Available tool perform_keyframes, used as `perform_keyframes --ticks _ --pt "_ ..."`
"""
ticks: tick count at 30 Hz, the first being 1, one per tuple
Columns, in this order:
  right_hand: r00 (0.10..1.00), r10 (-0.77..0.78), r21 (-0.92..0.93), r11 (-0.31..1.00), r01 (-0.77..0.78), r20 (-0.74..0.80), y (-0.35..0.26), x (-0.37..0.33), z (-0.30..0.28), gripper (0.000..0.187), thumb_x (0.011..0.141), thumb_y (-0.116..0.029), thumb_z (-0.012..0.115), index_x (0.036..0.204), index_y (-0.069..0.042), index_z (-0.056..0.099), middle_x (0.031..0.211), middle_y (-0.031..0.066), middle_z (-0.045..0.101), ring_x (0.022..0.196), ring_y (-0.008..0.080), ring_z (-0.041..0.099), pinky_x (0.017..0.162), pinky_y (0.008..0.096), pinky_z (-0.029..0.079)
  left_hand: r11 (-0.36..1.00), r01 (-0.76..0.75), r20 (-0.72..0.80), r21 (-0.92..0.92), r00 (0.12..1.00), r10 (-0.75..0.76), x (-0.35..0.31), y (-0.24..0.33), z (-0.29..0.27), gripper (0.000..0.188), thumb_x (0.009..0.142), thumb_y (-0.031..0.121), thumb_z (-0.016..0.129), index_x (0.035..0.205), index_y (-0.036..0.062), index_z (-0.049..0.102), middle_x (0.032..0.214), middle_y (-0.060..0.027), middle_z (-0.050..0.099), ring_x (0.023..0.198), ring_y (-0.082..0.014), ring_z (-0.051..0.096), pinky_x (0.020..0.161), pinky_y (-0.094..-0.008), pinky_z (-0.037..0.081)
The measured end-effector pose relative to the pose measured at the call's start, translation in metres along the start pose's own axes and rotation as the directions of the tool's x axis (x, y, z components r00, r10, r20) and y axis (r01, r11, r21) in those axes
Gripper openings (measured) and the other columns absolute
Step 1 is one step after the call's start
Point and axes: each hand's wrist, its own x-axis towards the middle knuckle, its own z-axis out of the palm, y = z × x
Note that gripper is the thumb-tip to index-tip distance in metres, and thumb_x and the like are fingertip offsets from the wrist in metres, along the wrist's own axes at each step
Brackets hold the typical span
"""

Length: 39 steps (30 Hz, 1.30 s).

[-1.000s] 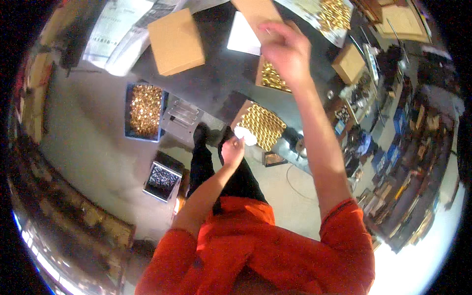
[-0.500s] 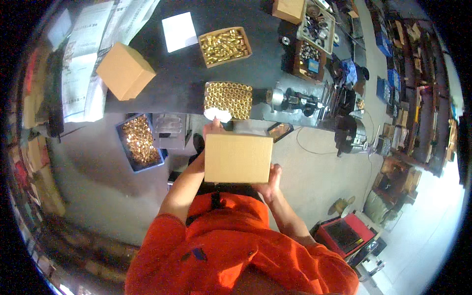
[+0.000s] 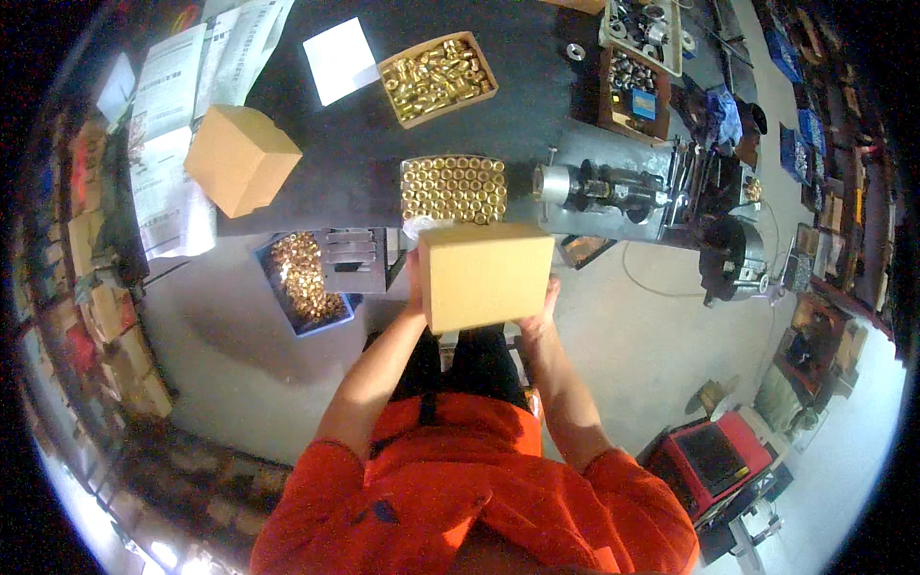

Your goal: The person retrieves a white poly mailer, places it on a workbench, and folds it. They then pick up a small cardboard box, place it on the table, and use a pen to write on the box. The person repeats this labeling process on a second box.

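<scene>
The right hand [image 3: 544, 305] and left hand [image 3: 414, 287] clasp a closed cardboard box [image 3: 487, 278] from either side, partly curled, fingertips hidden. Its visible faces show no readable label. The box is farther forward than half a second ago, overlapping in view the near edge of packed brass pieces [image 3: 452, 187]; both hands remain occupied. Beyond, printed sheets [image 3: 168, 144] are too blurred to read.

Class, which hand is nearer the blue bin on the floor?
Left: the left hand is right of the blue bin; the right hand is farther right, across the cardboard box.
</scene>
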Motion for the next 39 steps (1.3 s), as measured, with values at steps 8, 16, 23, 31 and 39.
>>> perform_keyframes --ticks 8,16,23,31,39 --pt "0.992 0.117 -0.420 0.903 -0.088 0.043 -0.013 -0.040 -0.032 0.041 0.072 -0.039 0.056 0.098 -0.008 0.055 0.097 0.0076 0.059 0.093 0.0222 0.054 0.079 0.0374 0.045 0.962 0.250 -0.058 -0.114 0.965 -0.257 -0.007 0.088 0.012 0.051 0.092 0.049 0.044 0.069 0.0048 0.055 0.054 0.0004 0.052 0.050 -0.0112 0.051 0.046 -0.0287 0.041" --pt "0.948 -0.298 -0.895 0.445 0.037 -0.108 0.019 -0.034 0.072 0.032 0.070 -0.001 0.046 0.100 -0.001 0.057 0.085 -0.0011 0.055 0.073 0.0085 0.045 0.065 0.0206 0.035 0.901 0.320 0.102 -0.293 0.948 -0.303 -0.014 0.028 0.002 0.042 0.093 0.044 0.044 0.086 0.0042 0.055 0.071 -0.0031 0.055 0.064 -0.0121 0.054 0.056 -0.0315 0.045" --pt "0.984 -0.143 -0.953 0.299 -0.055 -0.102 0.029 -0.048 0.069 0.055 0.063 -0.001 0.039 0.115 0.006 0.053 0.103 0.0096 0.058 0.090 0.0172 0.050 0.080 0.0255 0.038 0.878 0.349 0.108 -0.326 0.937 -0.332 -0.020 0.045 -0.003 0.039 0.093 0.041 0.043 0.092 0.0045 0.055 0.077 -0.0035 0.056 0.069 -0.0128 0.056 0.060 -0.0318 0.046" --pt "0.938 -0.284 -0.893 0.446 -0.056 -0.201 0.037 -0.033 0.084 0.041 0.068 -0.003 0.041 0.105 0.005 0.055 0.078 0.0042 0.056 0.062 0.0115 0.046 0.055 0.0247 0.037 0.850 0.370 0.137 -0.376 0.929 -0.344 -0.018 0.036 0.000 0.036 0.094 0.038 0.042 0.098 0.0049 0.055 0.084 -0.0039 0.058 0.074 -0.0135 0.057 0.064 -0.0321 0.048" --pt "0.922 -0.350 -0.920 0.391 -0.017 -0.165 0.038 -0.042 0.076 0.024 0.063 -0.001 0.044 0.079 0.008 0.059 0.066 0.0037 0.055 0.051 0.0108 0.045 0.045 0.0224 0.032 0.772 0.418 0.227 -0.479 0.908 -0.351 -0.018 0.014 0.005 0.034 0.095 0.035 0.041 0.105 0.0053 0.054 0.091 -0.0044 0.059 0.079 -0.0142 0.059 0.068 -0.0325 0.050"
